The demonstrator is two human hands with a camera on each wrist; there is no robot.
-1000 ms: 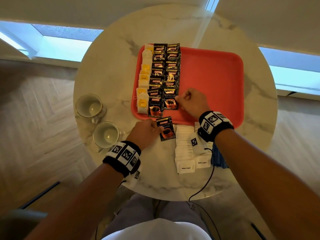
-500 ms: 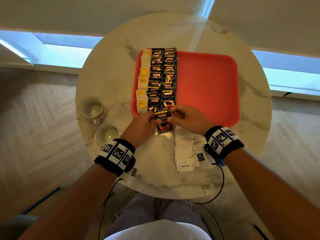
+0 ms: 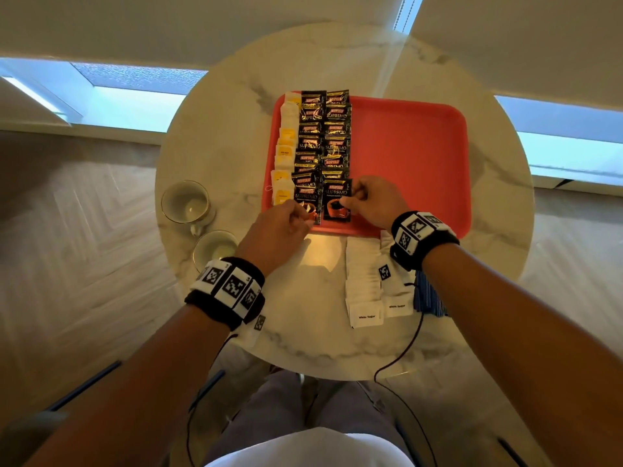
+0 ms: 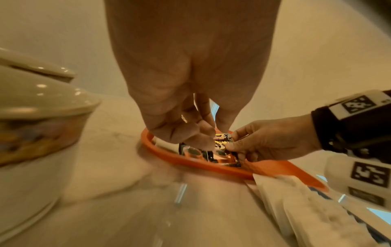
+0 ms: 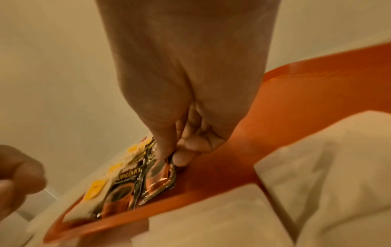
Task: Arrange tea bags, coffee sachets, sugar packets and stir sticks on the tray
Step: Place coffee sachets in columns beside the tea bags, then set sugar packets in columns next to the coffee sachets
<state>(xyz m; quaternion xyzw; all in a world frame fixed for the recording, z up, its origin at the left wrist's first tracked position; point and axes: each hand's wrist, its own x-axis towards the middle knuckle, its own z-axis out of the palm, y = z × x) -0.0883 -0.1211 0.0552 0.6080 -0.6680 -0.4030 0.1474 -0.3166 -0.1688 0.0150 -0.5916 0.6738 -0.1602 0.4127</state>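
Nearest us on the counter [image 3: 303, 332] lie white sugar packets [image 3: 365, 291]. Beyond, our right hand [image 3: 374, 203] pinches a black sachet [image 3: 337, 202] on the red tray [image 3: 421, 156]; our curled left hand [image 3: 276, 230] touches its neighbour. Farther back run two sachet columns beside yellow-tagged tea bags [image 3: 285, 153].
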